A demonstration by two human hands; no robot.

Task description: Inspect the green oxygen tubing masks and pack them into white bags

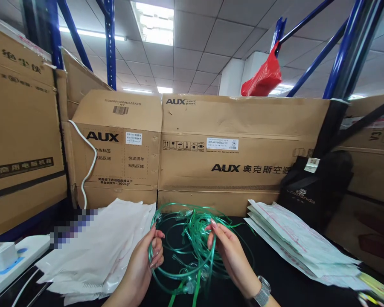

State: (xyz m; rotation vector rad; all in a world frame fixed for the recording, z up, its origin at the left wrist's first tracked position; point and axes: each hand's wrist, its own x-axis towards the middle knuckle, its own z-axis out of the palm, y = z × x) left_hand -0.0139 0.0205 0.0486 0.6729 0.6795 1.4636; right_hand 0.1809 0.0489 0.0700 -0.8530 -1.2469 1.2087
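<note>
The green tubing (192,243) is a tangle of thin, translucent loops, held just above the dark table (275,273). The left hand (150,256) is closed around the loops at the tubing's left edge. The right hand (227,251) pinches strands at its upper right, fingers together on them. Left of the tubing lies a stack of white pouches (99,247); right of it lies a stack of printed flat packs (294,243). Behind the tubing stand closed AUX cartons (224,149), contents not visible. A black bag (320,187) stands right of the cartons
</note>
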